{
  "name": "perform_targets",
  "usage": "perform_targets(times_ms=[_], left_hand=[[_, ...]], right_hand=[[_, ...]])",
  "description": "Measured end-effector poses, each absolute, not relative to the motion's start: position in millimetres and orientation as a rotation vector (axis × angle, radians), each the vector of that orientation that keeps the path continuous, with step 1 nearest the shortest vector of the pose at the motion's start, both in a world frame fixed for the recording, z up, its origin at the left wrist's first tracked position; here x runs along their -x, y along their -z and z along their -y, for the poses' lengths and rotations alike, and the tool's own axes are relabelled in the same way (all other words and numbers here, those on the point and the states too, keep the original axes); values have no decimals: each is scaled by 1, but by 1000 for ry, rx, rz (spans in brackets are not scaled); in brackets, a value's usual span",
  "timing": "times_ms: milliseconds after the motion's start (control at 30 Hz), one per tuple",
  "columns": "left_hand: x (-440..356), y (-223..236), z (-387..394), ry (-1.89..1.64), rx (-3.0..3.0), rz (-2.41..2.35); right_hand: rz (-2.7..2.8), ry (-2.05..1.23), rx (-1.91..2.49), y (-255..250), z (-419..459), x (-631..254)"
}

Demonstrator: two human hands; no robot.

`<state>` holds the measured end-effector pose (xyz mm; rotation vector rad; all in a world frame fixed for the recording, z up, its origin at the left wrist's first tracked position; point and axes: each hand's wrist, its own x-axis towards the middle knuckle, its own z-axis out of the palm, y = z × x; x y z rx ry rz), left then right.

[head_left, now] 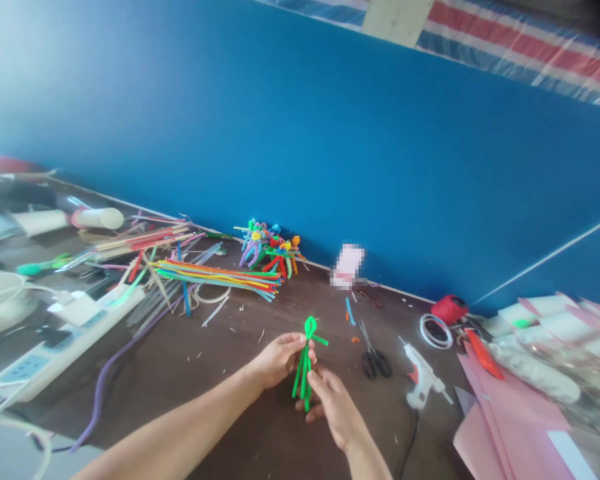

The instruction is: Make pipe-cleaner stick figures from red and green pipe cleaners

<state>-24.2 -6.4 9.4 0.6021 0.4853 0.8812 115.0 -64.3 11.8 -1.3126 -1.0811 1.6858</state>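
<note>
Between my hands is a green pipe-cleaner figure [304, 370], with a looped top, one short piece sticking out to the right and several strands hanging down. My left hand [279, 360] pinches it just below the loop, thumb and fingers closed. Lower down, my right hand [330, 403] has its thumb and fingers around the hanging strands. The figure is held above the dark brown table [250, 400]. Parts of the strands are hidden by my fingers.
Bundled colourful pipe cleaners [220, 275] and small finished figures [270, 247] lie toward the blue wall [280, 133]. Black-handled scissors [376, 363], a white glue gun [423, 377] and pink sheets [505, 413] are on the right. A power strip [65, 350] is at the left.
</note>
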Motion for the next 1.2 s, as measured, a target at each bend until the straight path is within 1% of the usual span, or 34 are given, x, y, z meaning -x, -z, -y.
perform_targets(times_ms=[133, 200, 233, 400, 500, 633, 733, 833, 1033, 1200], left_hand=[[24, -6, 5, -869, -579, -486], [23, -4, 4, -849, -591, -507], [23, -3, 4, -839, -601, -517], [23, -1, 6, -786, -635, -494], [25, -3, 7, -768, -674, -504], [24, -5, 8, -759, -726, -556], [21, -4, 8, -838, -815, -658], [20, -3, 9, -882, -861, -745], [28, -4, 7, -657, -695, -510], [31, 0, 1, -762, -580, -338]], right_hand=[[1212, -1189, 1449, -21, 55, -122], [1275, -1052, 1434, -29, 47, -122], [1319, -1036, 1404, -33, 43, -120], [1365, -1269, 1285, -47, 31, -110], [1333, -1334, 1247, -46, 28, -108], [1303, -1289, 1285, -40, 26, -109], [1275, -1212, 1355, -35, 24, -110], [1273, -1215, 1397, -33, 22, -112], [1346, -1401, 1242, -43, 22, -121], [1403, -1539, 1164, -45, 11, -129]])
